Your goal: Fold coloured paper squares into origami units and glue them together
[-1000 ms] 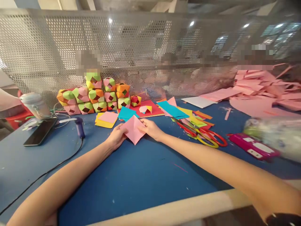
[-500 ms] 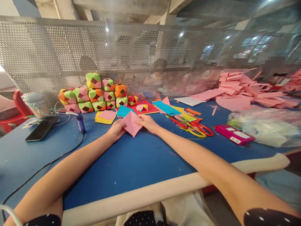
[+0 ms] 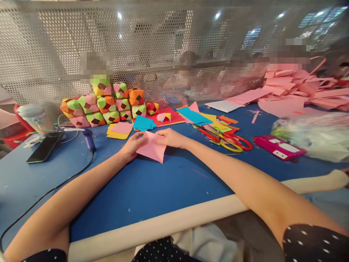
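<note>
Through the head camera I see a blue bench (image 3: 163,193) with a pale front edge. Over its middle, the left hand (image 3: 132,146) pinches a pink paper sheet (image 3: 151,147) by its left side, and the right hand (image 3: 173,138) pinches the same sheet by its upper right part; I cannot tell whether it touches the bench. Folded paper balls (image 3: 105,104) are stacked by the back edge, left of centre. Scissors (image 3: 220,139) lie right of centre; a phone (image 3: 45,148) lies near the left edge.
</note>
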Available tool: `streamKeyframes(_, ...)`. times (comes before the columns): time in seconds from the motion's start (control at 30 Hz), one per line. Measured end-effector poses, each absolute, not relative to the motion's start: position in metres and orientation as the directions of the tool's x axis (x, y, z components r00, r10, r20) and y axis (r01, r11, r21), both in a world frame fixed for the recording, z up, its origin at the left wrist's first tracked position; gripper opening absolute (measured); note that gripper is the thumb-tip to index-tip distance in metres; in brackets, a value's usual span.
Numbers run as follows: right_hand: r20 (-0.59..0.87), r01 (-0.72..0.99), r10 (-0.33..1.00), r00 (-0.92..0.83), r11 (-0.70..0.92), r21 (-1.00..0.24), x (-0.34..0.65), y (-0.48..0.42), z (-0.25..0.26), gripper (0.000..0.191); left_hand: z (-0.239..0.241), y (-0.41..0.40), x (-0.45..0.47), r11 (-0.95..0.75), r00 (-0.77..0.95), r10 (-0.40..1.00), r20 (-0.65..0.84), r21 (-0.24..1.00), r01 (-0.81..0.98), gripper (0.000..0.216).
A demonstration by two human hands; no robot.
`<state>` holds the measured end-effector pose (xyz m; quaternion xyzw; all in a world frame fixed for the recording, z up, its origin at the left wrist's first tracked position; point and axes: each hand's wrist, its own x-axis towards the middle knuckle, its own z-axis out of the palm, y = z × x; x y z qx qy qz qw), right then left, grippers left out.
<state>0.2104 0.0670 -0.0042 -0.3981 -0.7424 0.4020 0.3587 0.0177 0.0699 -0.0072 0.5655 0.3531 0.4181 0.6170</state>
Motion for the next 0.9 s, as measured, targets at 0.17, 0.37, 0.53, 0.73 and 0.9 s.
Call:
streamKeyframes(0.17, 0.211, 0.365, 0.875, -0.435, 0.386, -0.847, 0.208, 0.068, -0.008, 0.021, -0.008, 0.065, 0.019, -0.160, 0.456, 0.883, 0.115, 0.985, 0.062, 0.053)
streamKeyframes(0.37, 0.227, 0.433, 0.843, -0.488, 0.459, -0.776, 0.209, 0.070, -0.007, 0.019, -0.007, 0.059, 0.014, -0.346, 0.505, 0.847, 0.167, 0.894, 0.284, 0.057)
streamKeyframes(0.53, 0.230, 0.456, 0.826, -0.515, 0.491, -0.742, 0.217, 0.065, -0.011, 0.027, -0.003, 0.057, 0.007, -0.485, 0.561, 0.804, 0.195, 0.761, 0.431, 0.053)
streamKeyframes(0.73, 0.270, 0.408, 0.785, -0.558, 0.543, -0.734, 0.225, 0.063, -0.023, 0.038, 0.001, 0.057, 0.003, -0.517, 0.610, 0.773, 0.174, 0.730, 0.447, 0.058)
streamKeyframes(0.9, 0.385, 0.394, 0.722, -0.575, 0.657, -0.643, 0.228, 0.066, -0.029, 0.045, 0.001, 0.054, 0.004, -0.567, 0.623, 0.760, 0.188, 0.660, 0.493, 0.054)
